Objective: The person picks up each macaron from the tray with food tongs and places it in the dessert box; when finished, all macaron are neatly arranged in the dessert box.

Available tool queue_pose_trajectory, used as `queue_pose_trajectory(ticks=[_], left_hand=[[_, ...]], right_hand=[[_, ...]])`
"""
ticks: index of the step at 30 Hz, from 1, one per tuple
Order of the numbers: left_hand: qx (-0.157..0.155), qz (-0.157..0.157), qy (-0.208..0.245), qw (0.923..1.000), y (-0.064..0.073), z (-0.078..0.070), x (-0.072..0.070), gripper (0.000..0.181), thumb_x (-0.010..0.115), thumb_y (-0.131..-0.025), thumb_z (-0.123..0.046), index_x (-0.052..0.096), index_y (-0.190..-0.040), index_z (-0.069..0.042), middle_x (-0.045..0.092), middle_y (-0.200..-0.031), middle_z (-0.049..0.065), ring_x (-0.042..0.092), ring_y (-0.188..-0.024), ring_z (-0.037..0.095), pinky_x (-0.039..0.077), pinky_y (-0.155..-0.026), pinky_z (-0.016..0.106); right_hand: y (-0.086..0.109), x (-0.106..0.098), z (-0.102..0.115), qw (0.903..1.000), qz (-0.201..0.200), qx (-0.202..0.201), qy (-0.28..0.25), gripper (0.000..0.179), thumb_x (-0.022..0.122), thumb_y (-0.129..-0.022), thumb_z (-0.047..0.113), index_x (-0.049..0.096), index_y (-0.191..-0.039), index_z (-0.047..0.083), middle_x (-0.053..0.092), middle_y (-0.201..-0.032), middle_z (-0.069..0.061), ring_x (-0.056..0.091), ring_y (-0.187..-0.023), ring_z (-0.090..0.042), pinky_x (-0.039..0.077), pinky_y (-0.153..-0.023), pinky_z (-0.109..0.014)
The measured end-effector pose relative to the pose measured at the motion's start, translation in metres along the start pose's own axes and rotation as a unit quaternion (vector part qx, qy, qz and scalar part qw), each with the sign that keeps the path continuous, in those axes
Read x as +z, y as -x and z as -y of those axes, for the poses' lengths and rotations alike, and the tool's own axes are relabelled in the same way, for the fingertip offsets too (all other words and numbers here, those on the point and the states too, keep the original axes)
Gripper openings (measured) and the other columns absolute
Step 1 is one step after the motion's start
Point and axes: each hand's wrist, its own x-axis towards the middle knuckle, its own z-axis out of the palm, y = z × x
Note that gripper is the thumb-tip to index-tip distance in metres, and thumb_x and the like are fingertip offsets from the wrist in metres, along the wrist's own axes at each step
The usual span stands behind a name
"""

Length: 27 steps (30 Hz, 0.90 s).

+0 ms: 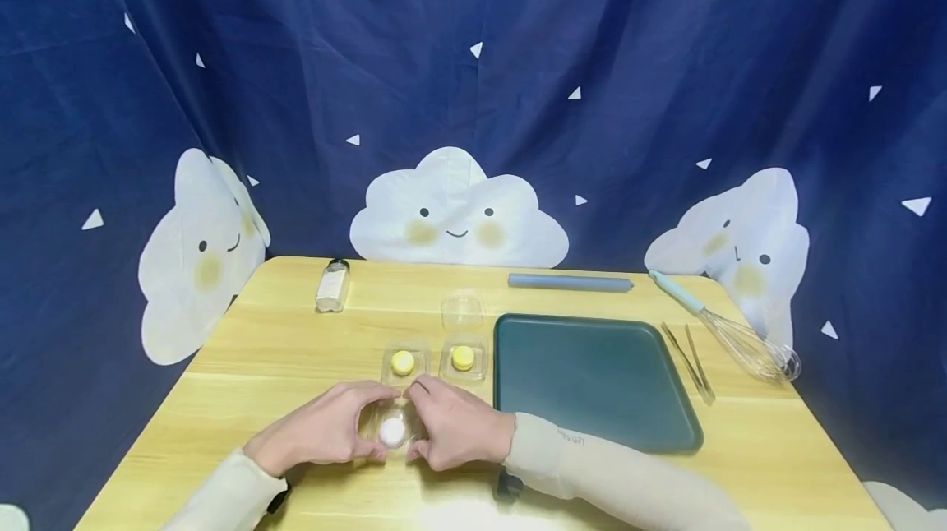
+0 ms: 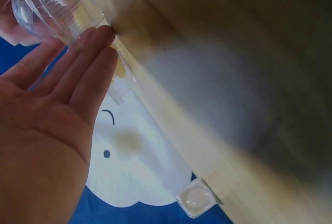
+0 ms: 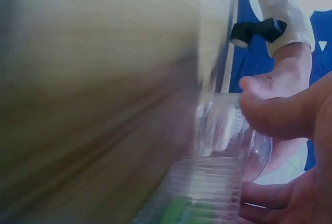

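Observation:
Both hands are around a small clear plastic box point(image 1: 402, 413) near the table's front, with a round white piece point(image 1: 392, 432) in it. My left hand point(image 1: 329, 426) holds the left side, thumb at the near edge and fingers at the far edge. Opposite it, my right hand point(image 1: 460, 426) grips the right side the same way. The box's clear wall point(image 3: 223, 125) shows between the thumbs and fingers in the right wrist view. Just beyond are two more clear boxes, each with a yellow round piece: one left point(image 1: 403, 362), one right point(image 1: 463, 357).
A dark green tray point(image 1: 592, 383) lies right of the boxes, with tweezers point(image 1: 691, 362) and a whisk point(image 1: 728, 338) beyond its right side. Along the back are a grey-blue rod point(image 1: 570, 282) and a clear jar with a black lid point(image 1: 333, 286). A clear lid point(image 1: 462, 311) stands behind the right box.

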Motion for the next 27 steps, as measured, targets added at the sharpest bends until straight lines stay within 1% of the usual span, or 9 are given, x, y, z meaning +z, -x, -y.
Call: queue_pose_trajectory(ticks=[2, 5, 7, 9, 15, 21, 24, 27], left_hand=[[-0.001, -0.005, -0.006, 1.0000, -0.001, -0.001, 0.000, 0.075, 0.089, -0.073, -0.041, 0.063, -0.135, -0.010, 0.069, -0.132, 0.002, 0.066, -0.121, 0.019, 0.056, -0.105, 0.041], [-0.008, -0.011, -0.011, 0.9998, -0.001, -0.003, 0.001, 0.074, 0.087, -0.074, -0.045, 0.063, -0.135, -0.011, 0.070, -0.131, 0.002, 0.067, -0.119, 0.019, 0.057, -0.103, 0.040], [-0.014, -0.013, -0.010, 0.9998, 0.000, -0.003, 0.001, 0.075, 0.087, -0.074, -0.046, 0.062, -0.135, -0.012, 0.070, -0.130, 0.001, 0.067, -0.119, 0.018, 0.058, -0.103, 0.040], [-0.017, -0.015, -0.008, 0.9997, 0.001, -0.004, 0.001, 0.075, 0.088, -0.073, -0.045, 0.062, -0.135, -0.012, 0.069, -0.131, 0.001, 0.066, -0.120, 0.018, 0.057, -0.103, 0.041], [-0.014, -0.009, -0.012, 0.9998, 0.002, -0.009, 0.001, 0.077, 0.090, -0.071, -0.039, 0.061, -0.137, -0.011, 0.068, -0.135, 0.003, 0.065, -0.124, 0.020, 0.055, -0.107, 0.042], [0.000, -0.010, -0.038, 0.9992, 0.001, -0.012, 0.003, 0.074, 0.088, -0.074, -0.035, 0.060, -0.137, -0.009, 0.068, -0.133, 0.003, 0.066, -0.120, 0.018, 0.057, -0.103, 0.040], [0.000, -0.015, -0.046, 0.9988, 0.000, -0.011, 0.005, 0.073, 0.087, -0.074, -0.035, 0.060, -0.137, -0.010, 0.068, -0.133, 0.002, 0.066, -0.120, 0.016, 0.057, -0.103, 0.038], [0.004, -0.020, -0.040, 0.9990, 0.000, -0.009, 0.007, 0.074, 0.088, -0.073, -0.035, 0.060, -0.137, -0.009, 0.069, -0.132, 0.003, 0.067, -0.119, 0.017, 0.058, -0.103, 0.039]], right_hand=[[-0.001, -0.002, -0.001, 0.9999, 0.011, 0.004, 0.002, 0.059, 0.082, -0.079, 0.038, 0.057, -0.122, 0.008, 0.059, -0.111, 0.003, 0.053, -0.089, -0.003, 0.052, -0.081, -0.010], [0.000, -0.004, -0.001, 0.9997, 0.021, 0.008, 0.001, 0.063, 0.079, -0.080, 0.033, 0.055, -0.131, 0.006, 0.059, -0.120, 0.001, 0.056, -0.099, -0.005, 0.053, -0.091, -0.012], [0.001, -0.005, -0.002, 0.9998, 0.021, 0.006, 0.000, 0.066, 0.078, -0.081, 0.034, 0.053, -0.136, 0.006, 0.059, -0.124, 0.001, 0.057, -0.104, -0.006, 0.052, -0.096, -0.014], [0.002, -0.004, -0.002, 0.9999, 0.016, 0.002, -0.002, 0.068, 0.078, -0.082, 0.035, 0.053, -0.137, 0.005, 0.059, -0.124, 0.001, 0.057, -0.105, -0.006, 0.052, -0.097, -0.014], [0.003, -0.004, -0.001, 0.9999, 0.003, -0.005, -0.010, 0.063, 0.082, -0.080, 0.036, 0.057, -0.128, 0.006, 0.059, -0.116, 0.002, 0.054, -0.095, -0.004, 0.052, -0.087, -0.011], [0.002, -0.003, -0.003, 0.9999, 0.001, -0.010, -0.007, 0.060, 0.085, -0.076, 0.036, 0.056, -0.120, 0.007, 0.058, -0.110, 0.003, 0.050, -0.087, -0.002, 0.050, -0.080, -0.008], [0.000, -0.002, -0.004, 0.9999, -0.002, -0.014, 0.001, 0.060, 0.086, -0.075, 0.035, 0.057, -0.119, 0.008, 0.058, -0.107, 0.003, 0.050, -0.086, -0.002, 0.049, -0.079, -0.008], [-0.001, -0.001, -0.005, 0.9999, -0.003, -0.014, 0.004, 0.061, 0.087, -0.074, 0.033, 0.057, -0.121, 0.007, 0.058, -0.107, 0.003, 0.050, -0.087, -0.002, 0.050, -0.080, -0.008]])
